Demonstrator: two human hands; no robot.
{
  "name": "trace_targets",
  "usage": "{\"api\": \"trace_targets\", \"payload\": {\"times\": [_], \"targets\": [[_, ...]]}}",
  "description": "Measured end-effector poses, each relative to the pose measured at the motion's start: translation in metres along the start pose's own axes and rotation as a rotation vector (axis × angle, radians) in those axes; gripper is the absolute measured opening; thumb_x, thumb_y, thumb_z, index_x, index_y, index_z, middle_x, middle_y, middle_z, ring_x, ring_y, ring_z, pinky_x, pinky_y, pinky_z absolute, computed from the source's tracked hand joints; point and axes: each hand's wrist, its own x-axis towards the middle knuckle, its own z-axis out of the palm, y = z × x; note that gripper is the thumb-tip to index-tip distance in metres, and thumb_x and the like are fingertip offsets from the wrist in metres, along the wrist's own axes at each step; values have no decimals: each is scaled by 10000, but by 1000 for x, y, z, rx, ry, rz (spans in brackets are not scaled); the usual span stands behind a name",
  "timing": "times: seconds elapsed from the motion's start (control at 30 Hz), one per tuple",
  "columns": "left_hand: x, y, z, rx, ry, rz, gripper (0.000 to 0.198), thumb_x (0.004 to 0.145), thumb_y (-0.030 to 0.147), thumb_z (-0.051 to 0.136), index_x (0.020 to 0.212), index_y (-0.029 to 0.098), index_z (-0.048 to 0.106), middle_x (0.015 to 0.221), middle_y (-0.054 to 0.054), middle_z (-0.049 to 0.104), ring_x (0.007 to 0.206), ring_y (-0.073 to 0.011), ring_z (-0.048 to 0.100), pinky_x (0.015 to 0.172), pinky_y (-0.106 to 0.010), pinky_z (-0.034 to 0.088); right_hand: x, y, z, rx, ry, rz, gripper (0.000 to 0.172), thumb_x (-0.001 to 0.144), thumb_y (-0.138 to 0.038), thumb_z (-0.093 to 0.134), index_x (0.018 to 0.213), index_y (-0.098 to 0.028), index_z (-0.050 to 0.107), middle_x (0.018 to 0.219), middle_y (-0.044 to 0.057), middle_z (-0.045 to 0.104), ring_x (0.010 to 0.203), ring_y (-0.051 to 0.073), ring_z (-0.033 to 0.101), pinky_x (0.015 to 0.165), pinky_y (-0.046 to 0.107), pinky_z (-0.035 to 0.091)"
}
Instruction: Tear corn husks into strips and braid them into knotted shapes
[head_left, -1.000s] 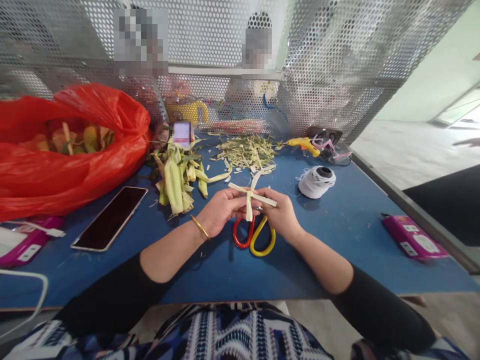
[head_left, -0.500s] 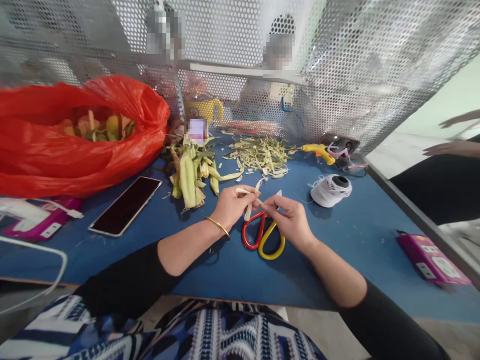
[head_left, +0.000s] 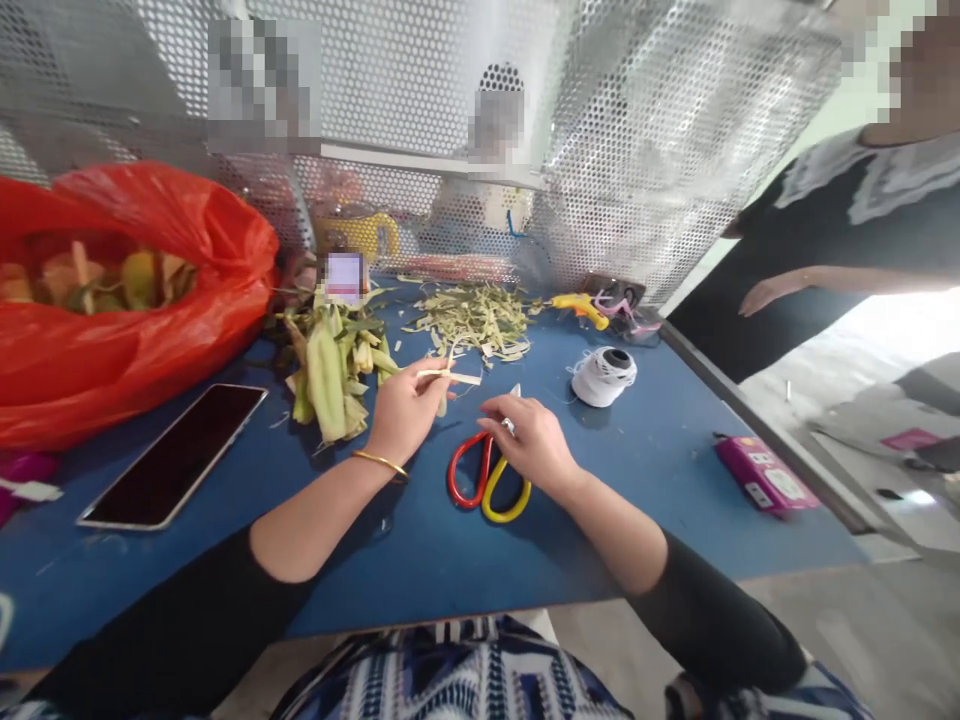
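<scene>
My left hand, with a gold bangle at the wrist, pinches several pale corn husk strips that cross at the fingertips. My right hand lies over the pivot of a pair of scissors, with its fingers curled around that part. One handle loop is red, the other yellow; both rest on the blue table, and a blade tip shows beyond my knuckles. Past my left hand lies a bunch of green-yellow husks, and behind both hands is a pile of cut husk strips.
A red plastic bag stands at left, a phone before it. White thread on a cone, a yellow glue gun and a purple box are at right. A perforated metal screen rises behind; another person's hand shows beyond.
My right hand has left the husk strips and come down over the scissors. My left hand keeps the strips, apart from the right. The view has turned right, showing more of the other person.
</scene>
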Motion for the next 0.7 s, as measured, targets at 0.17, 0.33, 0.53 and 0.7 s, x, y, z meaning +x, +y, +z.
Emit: {"api": "trace_targets", "payload": {"times": [0.17,0.33,0.53,0.7], "targets": [[-3,-1,2,100,-82,25,409,746,193,616,1150,157,665,1017,-89,763,889,-224,728,750,-301,572,-1,0,1,-79,8,-30,111,882,-227,602,980,-202,646,903,69,711,854,209,651,755,314,458],[-5,4,0,458,-140,155,427,736,172,648,1157,224,689,1209,-79,704,1079,-267,669,948,-376,513,0,1,-1,-103,-20,24,124,880,-221,591,985,-205,654,942,82,711,885,225,657,774,335,461],[-7,3,-2,552,-317,229,342,741,182,673,1072,250,728,1179,-73,716,1125,-271,649,1021,-371,464,1,2,-1,-91,-1,26,104,876,-212,576,941,-220,656,890,64,705,859,218,650,753,326,454],[-11,3,-2,716,-407,371,547,736,183,684,1279,211,629,1336,-118,620,1268,-280,547,1092,-406,395,1,3,-1,-92,-7,19,105,880,-213,578,945,-216,660,898,63,707,860,213,649,751,318,441]]}}
